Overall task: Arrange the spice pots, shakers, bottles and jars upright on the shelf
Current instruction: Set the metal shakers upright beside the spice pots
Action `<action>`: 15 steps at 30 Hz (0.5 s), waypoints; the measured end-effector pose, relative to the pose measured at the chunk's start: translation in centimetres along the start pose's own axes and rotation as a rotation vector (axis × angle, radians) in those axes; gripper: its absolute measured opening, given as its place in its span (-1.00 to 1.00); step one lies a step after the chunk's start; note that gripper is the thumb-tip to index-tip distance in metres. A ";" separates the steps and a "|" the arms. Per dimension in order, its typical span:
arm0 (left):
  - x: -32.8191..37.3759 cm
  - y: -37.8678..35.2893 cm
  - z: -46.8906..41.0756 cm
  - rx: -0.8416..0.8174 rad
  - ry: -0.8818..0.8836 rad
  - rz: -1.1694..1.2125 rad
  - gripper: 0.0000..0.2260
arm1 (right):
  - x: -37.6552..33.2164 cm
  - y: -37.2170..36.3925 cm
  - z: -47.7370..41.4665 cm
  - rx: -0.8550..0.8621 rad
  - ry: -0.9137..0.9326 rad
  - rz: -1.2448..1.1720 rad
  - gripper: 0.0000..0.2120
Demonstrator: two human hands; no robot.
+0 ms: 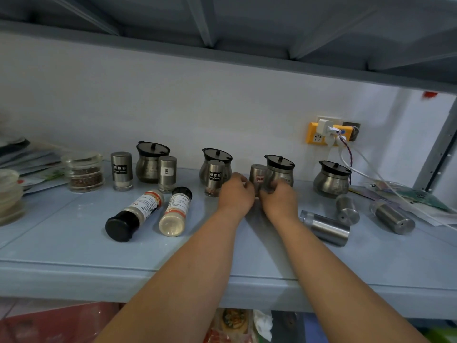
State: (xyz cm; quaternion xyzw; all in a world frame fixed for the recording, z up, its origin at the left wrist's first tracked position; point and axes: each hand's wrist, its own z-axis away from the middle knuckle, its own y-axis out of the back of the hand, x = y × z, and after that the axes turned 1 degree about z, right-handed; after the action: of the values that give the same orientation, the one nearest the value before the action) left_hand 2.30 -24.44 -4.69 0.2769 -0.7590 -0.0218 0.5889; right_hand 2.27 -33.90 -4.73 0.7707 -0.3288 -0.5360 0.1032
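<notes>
Steel pots (332, 181), four; shakers (121, 170), seven; bottles (173, 211), two; left hand (236, 193) grips one shaker (257, 175), right hand (280, 200) one pot (280, 172).

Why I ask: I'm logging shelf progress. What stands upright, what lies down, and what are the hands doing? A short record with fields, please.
Pots: four steel pots, upright along the wall.
Standing shakers: three labelled shakers, upright.
Jar: glass jar, upright, far left.
Lying down: two black-capped bottles; three plain shakers.
Hands: left hand and right hand hold the red-label shaker from either side; it is upright beside the third pot.
</notes>
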 end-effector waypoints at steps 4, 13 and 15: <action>0.7 0.2 0.4 0.086 -0.100 0.103 -0.81 | -0.7 0.5 0.1 0.105 0.111 -0.064 -0.93; 1.8 -1.0 1.9 -0.228 -0.346 0.255 -0.94 | 0.4 7.2 2.0 0.027 0.292 0.049 -0.80; 2.0 -1.1 2.6 -0.373 -0.383 0.244 -0.90 | 2.1 9.2 2.1 -0.041 0.236 0.197 -0.62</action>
State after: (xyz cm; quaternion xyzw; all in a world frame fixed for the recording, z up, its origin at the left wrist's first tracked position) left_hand 0.11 -27.03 -4.07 0.0616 -0.8668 -0.1417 0.4740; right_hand -2.81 -41.81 -2.50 0.7899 -0.3774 -0.4358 0.2091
